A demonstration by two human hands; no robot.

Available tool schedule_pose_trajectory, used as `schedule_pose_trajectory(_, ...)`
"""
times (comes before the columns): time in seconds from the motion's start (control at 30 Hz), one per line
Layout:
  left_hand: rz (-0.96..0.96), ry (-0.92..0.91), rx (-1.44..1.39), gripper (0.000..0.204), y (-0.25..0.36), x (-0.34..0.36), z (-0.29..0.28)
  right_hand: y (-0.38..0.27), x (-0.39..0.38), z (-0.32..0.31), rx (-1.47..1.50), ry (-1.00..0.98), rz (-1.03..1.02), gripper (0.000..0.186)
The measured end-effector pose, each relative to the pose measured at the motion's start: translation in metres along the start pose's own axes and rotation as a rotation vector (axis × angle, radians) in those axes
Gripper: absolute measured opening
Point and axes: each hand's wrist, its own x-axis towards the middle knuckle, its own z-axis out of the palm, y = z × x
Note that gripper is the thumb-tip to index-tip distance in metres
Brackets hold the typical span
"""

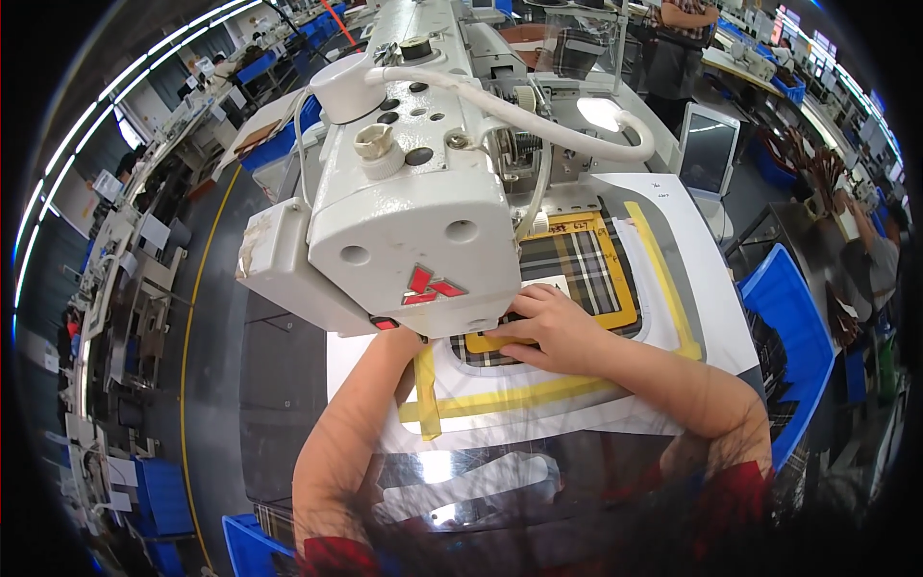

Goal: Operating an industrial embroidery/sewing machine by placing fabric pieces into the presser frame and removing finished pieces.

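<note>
A large white industrial sewing machine head [404,231] fills the middle of the view. Beneath it lies a yellow rectangular template [615,279] over dark plaid fabric [586,260], on a white taped board [721,317]. My right hand [548,327] rests on the template's near part with fingers apart and bent, pressing down; the fingertips are near a small pale piece at its middle. My left hand [404,346] reaches under the machine head at the template's left, most of its fingers hidden by the head.
Blue bins [798,327] stand beside the table at right and lower left. A tablet-like screen [707,154] is behind at right. Rows of workbenches line both sides, with a standing person [673,53] at the back and another worker [860,260] at far right.
</note>
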Motion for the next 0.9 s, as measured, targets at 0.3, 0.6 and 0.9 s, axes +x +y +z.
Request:
schedule_pose_trajectory(0.3, -0.026, -0.031, 0.147, 0.045, -0.001, 0.001, 0.001, 0.009, 0.000, -0.001, 0.093, -0.006, 0.057, 0.022)
schedule_pose_trajectory(0.6, -0.050, -0.057, 0.286, 0.045, -0.006, 0.000, -0.001, 0.010, 0.002, -0.003, 0.135, 0.010, 0.071, 0.020)
schedule_pose_trajectory(0.9, -0.074, -0.093, 0.403, 0.045, -0.012, -0.004, 0.000, 0.003, 0.003, -0.010, 0.112, -0.017, 0.041, 0.020)
